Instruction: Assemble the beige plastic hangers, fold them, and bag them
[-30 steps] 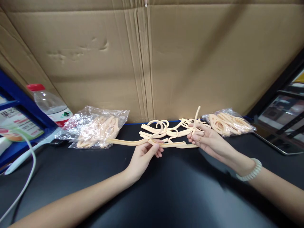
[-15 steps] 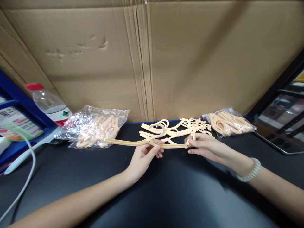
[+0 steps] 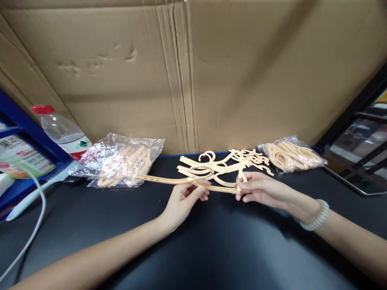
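A cream plastic clothes hanger [image 3: 165,180] is pinched near its middle by my left hand [image 3: 183,201]. Its curved hook leans away from me, and its two arms stretch left and right. My right hand [image 3: 264,188] grips a small curved cream piece [image 3: 242,173] between thumb and fingers, at the right tip of the hanger. Whether the piece is joined to that tip I cannot tell. Just behind the hands lie several more cream hangers [image 3: 189,163], with a heap of small curved pieces [image 3: 252,157] to their right.
Clear plastic bags of cream parts lie at the left [image 3: 123,161] and at the right [image 3: 293,155]. A bottle with a red cap [image 3: 62,131] and a white cable [image 3: 40,217] are on the left. Cardboard [image 3: 242,80] stands behind the black tabletop [image 3: 208,245].
The hanger has tipped in my hands, its hook dropping lower and its right end dipping slightly. My right hand has shifted a little left and still holds the small piece.
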A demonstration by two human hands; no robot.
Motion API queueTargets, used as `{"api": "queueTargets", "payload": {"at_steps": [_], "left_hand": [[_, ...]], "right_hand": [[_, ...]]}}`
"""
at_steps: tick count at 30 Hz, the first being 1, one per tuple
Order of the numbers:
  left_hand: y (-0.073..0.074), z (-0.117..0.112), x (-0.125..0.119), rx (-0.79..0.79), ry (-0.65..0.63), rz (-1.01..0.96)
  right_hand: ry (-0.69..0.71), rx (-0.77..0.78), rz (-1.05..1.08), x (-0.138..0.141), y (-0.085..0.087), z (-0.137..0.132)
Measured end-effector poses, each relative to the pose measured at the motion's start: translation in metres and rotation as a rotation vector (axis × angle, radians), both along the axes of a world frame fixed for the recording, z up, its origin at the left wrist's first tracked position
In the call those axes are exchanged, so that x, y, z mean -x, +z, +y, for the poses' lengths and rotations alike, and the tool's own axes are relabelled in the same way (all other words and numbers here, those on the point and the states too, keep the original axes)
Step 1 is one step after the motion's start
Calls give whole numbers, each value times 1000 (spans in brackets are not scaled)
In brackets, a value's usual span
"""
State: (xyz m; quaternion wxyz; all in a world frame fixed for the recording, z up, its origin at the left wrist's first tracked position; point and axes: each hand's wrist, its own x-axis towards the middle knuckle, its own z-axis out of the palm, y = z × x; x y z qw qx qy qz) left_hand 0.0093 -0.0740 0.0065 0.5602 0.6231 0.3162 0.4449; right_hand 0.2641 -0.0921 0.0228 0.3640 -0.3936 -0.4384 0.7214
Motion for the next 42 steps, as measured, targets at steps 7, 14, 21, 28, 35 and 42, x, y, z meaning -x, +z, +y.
{"api": "queueTargets", "payload": {"at_steps": [7, 14, 21, 28, 35, 42], "left_hand": [[0, 0, -1, 12, 16, 10], [1, -2, -1, 1, 30, -8], [2, -1, -2, 19, 88, -12], [1, 2, 0, 34, 180, -24], [0, 2, -1, 70, 171, -44], [5, -12, -1, 195, 163, -61]], "right_hand": [[-27, -115, -47, 1, 3, -1], [-95, -218, -64, 6, 3, -3], [-172, -249, -80, 10, -5, -3], [-265, -464, -161, 11, 0, 0], [-269, -528, -281, -29, 26, 9], [49, -592, -656, -48, 36, 9]]}}
